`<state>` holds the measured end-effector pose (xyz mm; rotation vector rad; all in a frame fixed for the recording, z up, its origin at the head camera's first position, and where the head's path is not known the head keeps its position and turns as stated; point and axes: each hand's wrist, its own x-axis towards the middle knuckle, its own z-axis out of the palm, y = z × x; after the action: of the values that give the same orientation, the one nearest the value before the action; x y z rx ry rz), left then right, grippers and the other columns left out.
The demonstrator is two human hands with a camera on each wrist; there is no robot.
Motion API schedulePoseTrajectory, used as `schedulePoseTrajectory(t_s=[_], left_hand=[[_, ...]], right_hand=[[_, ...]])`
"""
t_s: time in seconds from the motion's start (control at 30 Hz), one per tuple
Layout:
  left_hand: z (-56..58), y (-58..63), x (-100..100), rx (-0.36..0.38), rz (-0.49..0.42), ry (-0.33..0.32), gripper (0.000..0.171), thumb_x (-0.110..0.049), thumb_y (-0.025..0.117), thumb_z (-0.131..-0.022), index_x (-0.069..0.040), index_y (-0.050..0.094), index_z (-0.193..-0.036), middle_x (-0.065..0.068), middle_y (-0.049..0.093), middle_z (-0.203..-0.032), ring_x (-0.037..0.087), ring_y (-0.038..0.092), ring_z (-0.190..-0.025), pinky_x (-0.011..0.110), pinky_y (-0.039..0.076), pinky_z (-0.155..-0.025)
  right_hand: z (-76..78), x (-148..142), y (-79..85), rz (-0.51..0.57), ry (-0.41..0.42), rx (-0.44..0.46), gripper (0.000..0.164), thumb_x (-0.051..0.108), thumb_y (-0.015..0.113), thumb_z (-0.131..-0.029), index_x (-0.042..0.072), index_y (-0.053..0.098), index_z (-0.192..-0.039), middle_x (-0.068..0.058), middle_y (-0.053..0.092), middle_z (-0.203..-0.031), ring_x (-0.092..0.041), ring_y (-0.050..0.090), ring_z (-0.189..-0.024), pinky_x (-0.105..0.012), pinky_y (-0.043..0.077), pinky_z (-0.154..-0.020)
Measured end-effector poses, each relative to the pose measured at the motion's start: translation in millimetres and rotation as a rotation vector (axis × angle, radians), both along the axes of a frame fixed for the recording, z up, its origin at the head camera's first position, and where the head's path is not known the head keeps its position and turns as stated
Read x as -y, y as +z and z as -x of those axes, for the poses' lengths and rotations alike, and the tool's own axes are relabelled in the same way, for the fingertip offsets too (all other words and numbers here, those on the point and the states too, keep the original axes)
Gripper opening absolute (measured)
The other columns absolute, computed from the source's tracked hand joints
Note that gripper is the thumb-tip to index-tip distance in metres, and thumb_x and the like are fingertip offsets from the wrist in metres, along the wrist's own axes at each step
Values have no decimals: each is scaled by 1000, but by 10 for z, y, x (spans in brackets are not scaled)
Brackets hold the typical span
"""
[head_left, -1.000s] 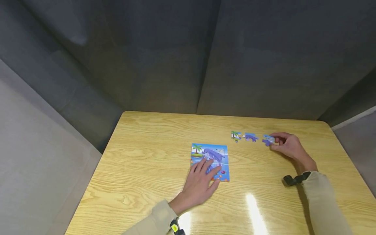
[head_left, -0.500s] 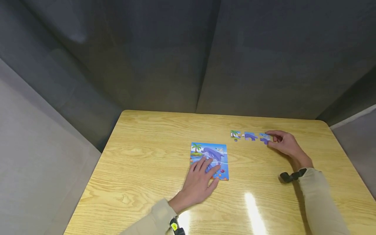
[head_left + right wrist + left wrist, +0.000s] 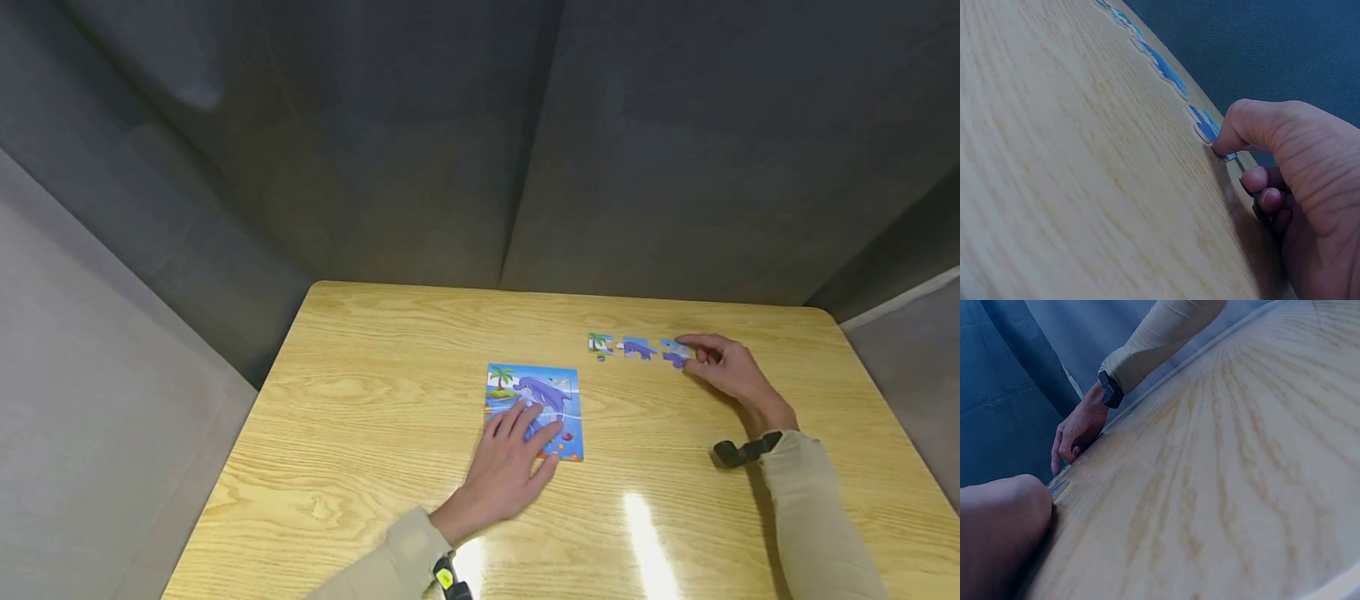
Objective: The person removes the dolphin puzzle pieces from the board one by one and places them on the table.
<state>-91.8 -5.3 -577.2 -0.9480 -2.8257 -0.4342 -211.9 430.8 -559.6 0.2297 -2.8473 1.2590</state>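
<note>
R hand pinches rightmost puzzle pc, L hand lies spread on dolphin pic

A small curtained-off booth, seemingly a recording station: a wood-grain table with rounded far corners, dark grey drapes hanging right behind it, and paler grey sheeting closing in both sides. Black wrist cameras point to recording. The wider building cannot be told.
</note>
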Motion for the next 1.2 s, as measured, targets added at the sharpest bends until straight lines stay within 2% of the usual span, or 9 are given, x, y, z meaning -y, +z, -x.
schedulePoseTrajectory(t_s=[0.13,0.33,0.57,0.7,0.87,1.07,1.2], left_hand=[[-15,13,-3,4,3,0,51,-51,33,-111,-37,43,-159,2,36,-166,29,25,-157,52,27,-122],[-39,19,-13,11,8,0,51,-51,32,-111,-37,42,-159,2,35,-167,29,24,-158,52,26,-122],[-74,12,-16,10,-27,-12,50,-47,34,-111,-34,44,-159,5,35,-166,32,24,-157,53,26,-122],[-84,18,-9,12,-58,-26,49,-44,35,-112,-32,45,-158,7,35,-164,34,25,-155,55,25,-121],[-84,16,4,17,-62,-38,48,-40,34,-112,-30,45,-158,8,35,-162,33,28,-151,54,26,-119],[-76,49,21,18,-47,-46,46,-33,35,-112,-29,45,-157,7,37,-158,28,33,-142,51,30,-114],[-67,61,31,-20,14,-32,47,-34,35,-113,-30,43,-159,6,40,-158,28,35,-144,50,34,-113]], right_hand=[[-28,10,24,7,0,1,37,9,71,-97,-2,67,-133,-10,55,-87,-15,44,-68,-27,36,-59],[-100,57,51,55,-68,1,41,11,67,-100,0,64,-139,-10,57,-91,-11,46,-72,-25,38,-59],[-273,267,34,101,-151,-129,39,0,65,-96,-5,64,-134,-13,59,-92,-11,48,-72,-20,40,-57],[-418,539,171,134,-157,-197,33,-5,66,-93,-8,67,-126,-15,60,-86,-10,48,-68,-18,40,-56],[-582,971,405,164,-80,-274,31,-15,64,-88,-9,70,-118,-18,60,-83,-12,48,-65,-19,40,-55],[-575,1411,289,166,62,-294,36,-16,66,-86,-3,72,-119,-10,61,-82,-8,47,-66,-18,39,-55],[-598,1781,325,126,199,-255,33,-10,68,-89,-3,72,-120,-3,62,-85,-9,51,-69,-19,43,-58]])
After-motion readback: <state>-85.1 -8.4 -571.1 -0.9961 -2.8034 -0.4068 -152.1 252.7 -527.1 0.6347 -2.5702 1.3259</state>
